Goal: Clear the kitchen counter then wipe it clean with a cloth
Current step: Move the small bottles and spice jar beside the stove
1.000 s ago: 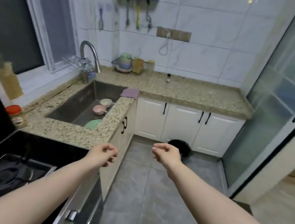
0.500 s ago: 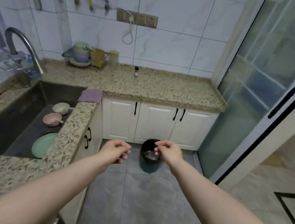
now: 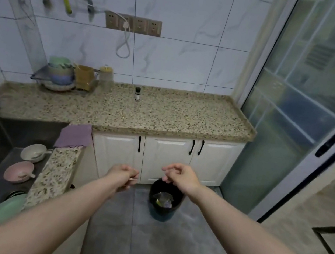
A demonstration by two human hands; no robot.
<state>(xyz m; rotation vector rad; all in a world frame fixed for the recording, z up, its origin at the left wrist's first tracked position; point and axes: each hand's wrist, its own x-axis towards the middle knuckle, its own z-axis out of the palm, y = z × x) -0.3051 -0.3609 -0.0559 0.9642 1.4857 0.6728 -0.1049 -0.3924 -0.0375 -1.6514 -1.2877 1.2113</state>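
Observation:
The speckled granite counter (image 3: 175, 114) runs along the back wall. A small dark-capped bottle (image 3: 137, 94) stands alone on it. A purple cloth (image 3: 74, 136) lies folded at the sink's corner. My left hand (image 3: 123, 175) hovers over the floor in front of the cabinets with its fingers curled; a thin pale sliver shows at its fingertips. My right hand (image 3: 182, 178) hangs just above the black bin (image 3: 163, 202), fingers curled, with nothing visible in it.
A rack with stacked bowls (image 3: 59, 74), an amber holder (image 3: 84, 77) and a jar (image 3: 106, 75) sit at the counter's back left. The sink (image 3: 0, 155) holds two bowls and a green plate (image 3: 6, 212). A glass sliding door (image 3: 296, 127) is at the right.
The view has swung right and closer to the back counter. Both hands now reach forward near the bin, the right one above its rim.

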